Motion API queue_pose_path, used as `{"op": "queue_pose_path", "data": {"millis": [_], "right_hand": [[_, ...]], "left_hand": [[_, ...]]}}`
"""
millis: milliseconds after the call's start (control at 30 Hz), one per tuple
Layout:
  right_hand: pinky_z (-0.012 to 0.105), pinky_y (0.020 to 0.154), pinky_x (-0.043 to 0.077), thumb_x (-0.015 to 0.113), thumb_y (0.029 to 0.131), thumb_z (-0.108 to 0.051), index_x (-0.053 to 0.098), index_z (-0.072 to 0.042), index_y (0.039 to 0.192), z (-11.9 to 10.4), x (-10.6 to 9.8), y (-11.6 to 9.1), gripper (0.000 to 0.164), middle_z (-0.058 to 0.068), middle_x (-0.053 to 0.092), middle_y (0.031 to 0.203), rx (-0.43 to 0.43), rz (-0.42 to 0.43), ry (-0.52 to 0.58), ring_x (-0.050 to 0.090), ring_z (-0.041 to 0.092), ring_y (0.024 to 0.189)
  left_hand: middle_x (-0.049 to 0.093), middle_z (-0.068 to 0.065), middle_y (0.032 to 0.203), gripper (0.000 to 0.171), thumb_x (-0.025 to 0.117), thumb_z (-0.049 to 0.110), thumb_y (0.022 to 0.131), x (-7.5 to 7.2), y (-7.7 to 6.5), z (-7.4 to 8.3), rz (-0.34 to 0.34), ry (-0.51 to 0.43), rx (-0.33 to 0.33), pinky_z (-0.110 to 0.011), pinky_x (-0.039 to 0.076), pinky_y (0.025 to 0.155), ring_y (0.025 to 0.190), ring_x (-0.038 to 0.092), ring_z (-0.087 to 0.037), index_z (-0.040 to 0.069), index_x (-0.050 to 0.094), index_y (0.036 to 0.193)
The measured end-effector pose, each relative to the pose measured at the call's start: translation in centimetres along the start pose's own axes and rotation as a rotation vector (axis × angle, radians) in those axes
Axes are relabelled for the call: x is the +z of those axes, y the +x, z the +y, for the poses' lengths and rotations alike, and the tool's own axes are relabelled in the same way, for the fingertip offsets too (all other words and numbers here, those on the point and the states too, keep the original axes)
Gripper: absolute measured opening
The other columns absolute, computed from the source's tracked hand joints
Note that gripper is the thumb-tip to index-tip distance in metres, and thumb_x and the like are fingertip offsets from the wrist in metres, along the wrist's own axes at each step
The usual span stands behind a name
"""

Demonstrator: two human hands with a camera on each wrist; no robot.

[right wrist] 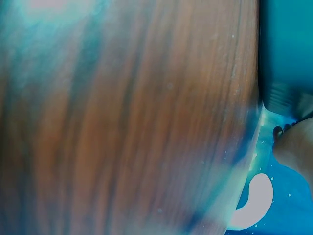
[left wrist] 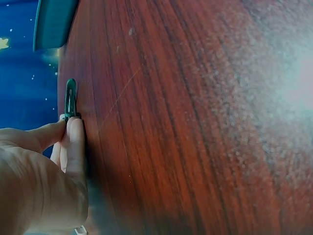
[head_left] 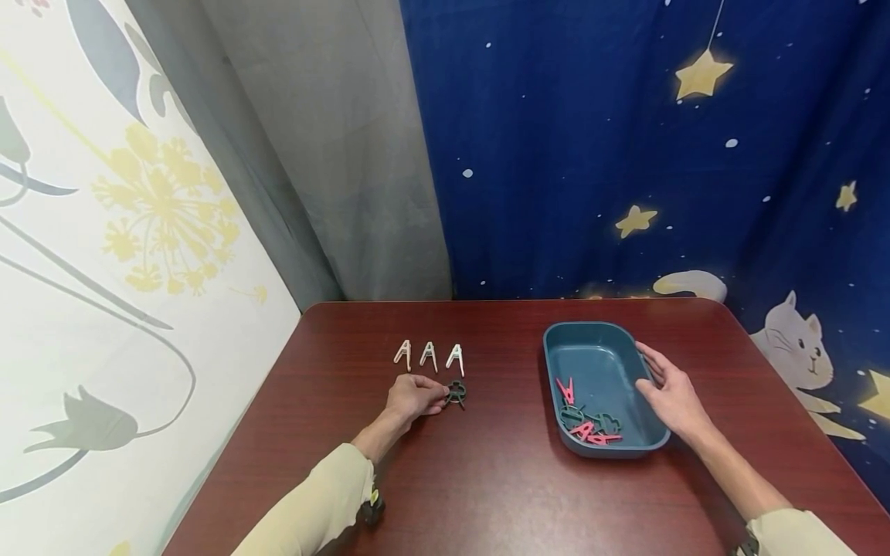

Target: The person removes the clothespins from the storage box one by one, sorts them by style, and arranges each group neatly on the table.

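My left hand [head_left: 412,398] pinches a dark green clip [head_left: 456,392] between thumb and fingertips, low over the table. In the left wrist view the green clip [left wrist: 71,93] points away from the fingertips, seen edge-on. Just beyond this hand, three white spring clamps [head_left: 429,355] lie in a row. My right hand [head_left: 673,398] grips the right side of a blue plastic bin [head_left: 585,333], thumb over the rim. Inside the bin's near left part are several pink clamps [head_left: 567,391] and dark green clips [head_left: 607,423]. The right wrist view shows only part of the right hand [right wrist: 297,147].
The dark red wooden table [head_left: 501,494] has rounded far corners. Behind it hang a grey curtain [head_left: 348,154] and a blue starry curtain [head_left: 556,154]. A white patterned wall panel [head_left: 139,309] stands along the left edge.
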State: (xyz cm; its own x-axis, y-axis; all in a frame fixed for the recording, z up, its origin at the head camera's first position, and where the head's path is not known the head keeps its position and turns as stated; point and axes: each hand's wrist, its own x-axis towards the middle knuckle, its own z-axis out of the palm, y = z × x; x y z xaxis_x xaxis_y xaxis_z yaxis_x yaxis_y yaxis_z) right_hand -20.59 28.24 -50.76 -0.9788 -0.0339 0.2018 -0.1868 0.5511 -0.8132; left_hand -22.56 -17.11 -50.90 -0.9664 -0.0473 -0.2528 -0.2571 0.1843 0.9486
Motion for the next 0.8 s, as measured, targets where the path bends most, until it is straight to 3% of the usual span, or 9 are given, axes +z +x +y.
{"op": "queue_pose_path", "data": {"millis": [433, 533, 667, 733, 800], "right_hand": [[0.002, 0.091, 0.035, 0.059, 0.103, 0.001, 0.034, -0.001, 0.164, 0.16, 0.02, 0.05, 0.066, 0.033, 0.041, 0.16, -0.002, 0.002, 0.001, 0.044, 0.056, 0.142], [0.005, 0.093, 0.037, 0.059, 0.103, 0.001, 0.034, -0.001, 0.164, 0.2, 0.01, 0.02, 0.066, 0.032, 0.041, 0.161, 0.004, -0.004, -0.006, 0.044, 0.055, 0.142], [0.018, 0.102, 0.045, 0.058, 0.104, -0.001, 0.032, -0.001, 0.165, 0.17, -0.04, -0.05, 0.066, 0.032, 0.04, 0.161, 0.015, -0.016, -0.01, 0.043, 0.055, 0.143], [0.021, 0.102, 0.046, 0.058, 0.104, -0.001, 0.032, -0.002, 0.165, 0.13, -0.06, -0.07, 0.066, 0.032, 0.04, 0.162, 0.015, -0.017, -0.011, 0.043, 0.055, 0.143], [0.015, 0.1, 0.044, 0.058, 0.104, -0.001, 0.032, -0.002, 0.165, 0.1, -0.08, -0.07, 0.066, 0.032, 0.04, 0.161, 0.011, -0.016, -0.009, 0.043, 0.055, 0.143]], "left_hand": [[0.078, -0.022, 0.086, 0.009, 0.077, -0.003, 0.093, 0.06, -0.1, 0.04, -0.016, 0.011, -0.011, -0.024, 0.061, 0.062, 0.066, 0.074, -0.012, -0.01, 0.075, 0.098], [0.078, -0.022, 0.087, 0.01, 0.076, -0.003, 0.094, 0.05, -0.24, 0.07, -0.023, 0.009, -0.006, -0.025, 0.062, 0.063, 0.067, 0.074, -0.012, -0.011, 0.075, 0.098], [0.078, -0.023, 0.088, 0.009, 0.075, -0.004, 0.094, 0.0, -0.26, 0.09, -0.024, 0.013, -0.003, -0.026, 0.062, 0.064, 0.067, 0.074, -0.013, -0.012, 0.074, 0.099], [0.078, -0.023, 0.089, 0.009, 0.075, -0.004, 0.095, -0.07, -0.15, 0.15, -0.022, 0.021, -0.001, -0.026, 0.062, 0.064, 0.067, 0.074, -0.013, -0.011, 0.074, 0.098], [0.078, -0.022, 0.089, 0.009, 0.075, -0.003, 0.095, -0.17, -0.03, 0.33, -0.018, 0.023, 0.007, -0.026, 0.062, 0.064, 0.066, 0.074, -0.012, -0.011, 0.074, 0.098]]}}
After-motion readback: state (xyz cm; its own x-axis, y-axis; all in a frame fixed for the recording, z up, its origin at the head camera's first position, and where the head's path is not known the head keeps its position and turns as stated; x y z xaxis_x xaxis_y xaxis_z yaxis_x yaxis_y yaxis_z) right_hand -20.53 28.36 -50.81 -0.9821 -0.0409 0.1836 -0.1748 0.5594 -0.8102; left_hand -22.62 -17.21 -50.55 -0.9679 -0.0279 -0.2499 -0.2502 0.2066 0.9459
